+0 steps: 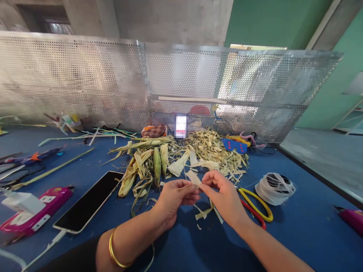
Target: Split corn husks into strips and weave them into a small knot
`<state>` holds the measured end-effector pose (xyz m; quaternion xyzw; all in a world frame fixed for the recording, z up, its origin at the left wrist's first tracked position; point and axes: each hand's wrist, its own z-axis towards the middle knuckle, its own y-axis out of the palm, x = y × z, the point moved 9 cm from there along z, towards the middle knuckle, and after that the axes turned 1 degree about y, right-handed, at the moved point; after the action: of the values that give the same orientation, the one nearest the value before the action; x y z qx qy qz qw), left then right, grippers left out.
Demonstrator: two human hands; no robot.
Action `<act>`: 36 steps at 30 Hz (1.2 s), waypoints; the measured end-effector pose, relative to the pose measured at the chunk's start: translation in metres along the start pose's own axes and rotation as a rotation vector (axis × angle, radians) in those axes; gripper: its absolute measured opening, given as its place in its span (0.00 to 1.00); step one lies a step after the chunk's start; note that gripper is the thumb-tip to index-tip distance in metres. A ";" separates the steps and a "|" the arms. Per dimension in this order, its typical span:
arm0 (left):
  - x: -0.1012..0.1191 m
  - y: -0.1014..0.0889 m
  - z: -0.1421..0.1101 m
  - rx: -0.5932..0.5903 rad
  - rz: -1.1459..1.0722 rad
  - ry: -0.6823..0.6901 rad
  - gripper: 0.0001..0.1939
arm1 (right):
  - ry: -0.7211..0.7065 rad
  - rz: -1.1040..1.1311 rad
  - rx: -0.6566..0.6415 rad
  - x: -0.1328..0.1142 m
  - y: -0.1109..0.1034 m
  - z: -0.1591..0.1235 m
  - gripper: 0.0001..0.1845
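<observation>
- Nearest to the body: left forearm point(138, 234) with a shiny gold-coloured bangle point(111, 247) around it, above a blue table top point(303, 230).
- Next, left hand point(178, 192): fingers curled, narrow pinch on one end of a flat, pale cream strip of dry plant husk point(193, 176).
- Opposite, right hand point(222, 193): also in a narrow pinch, at this same end of the strip. Cannot tell the firmer pinch of the two.
- Main relation in space: strip between both hands, its held end at the meeting fingertips, its free end pointing away from the body and a little to the left; long axis on a slant, with neither hand clearly nearer.
- Look of the strip: thin, light, matte, quite straight at the edges, seemingly wider at the free end.
- Just below the hands: small pale husk scraps point(202, 214).
- At the sides: dark-screened phone point(89, 202) on the left; yellow and red handle loops point(263, 201) just beside the right hand, then a roll of white cord point(268, 192).
- Beyond the hands: yellow-green husk leaves point(157, 166) on the left, a heap of shredded husk point(218, 147) on the right.
- Farthest: perforated silver metal screen point(181, 64).
</observation>
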<state>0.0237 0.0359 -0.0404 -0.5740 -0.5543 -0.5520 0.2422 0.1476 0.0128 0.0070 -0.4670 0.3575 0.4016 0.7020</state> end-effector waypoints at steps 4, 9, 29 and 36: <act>-0.001 0.000 0.000 -0.009 -0.063 -0.031 0.09 | -0.168 -0.138 -0.012 -0.011 0.000 -0.003 0.04; 0.003 0.002 -0.002 -0.024 -0.126 -0.040 0.04 | -0.492 -0.389 -0.035 -0.035 0.004 -0.012 0.10; 0.011 0.006 -0.006 -0.062 -0.071 0.074 0.09 | -0.344 -0.176 -0.029 -0.029 -0.002 -0.006 0.06; 0.025 0.006 -0.007 -0.027 0.041 0.238 0.12 | -0.153 -0.044 -0.022 -0.013 -0.002 -0.003 0.04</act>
<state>0.0213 0.0371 -0.0142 -0.5187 -0.5022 -0.6187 0.3097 0.1436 0.0068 0.0186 -0.4503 0.2880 0.4246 0.7307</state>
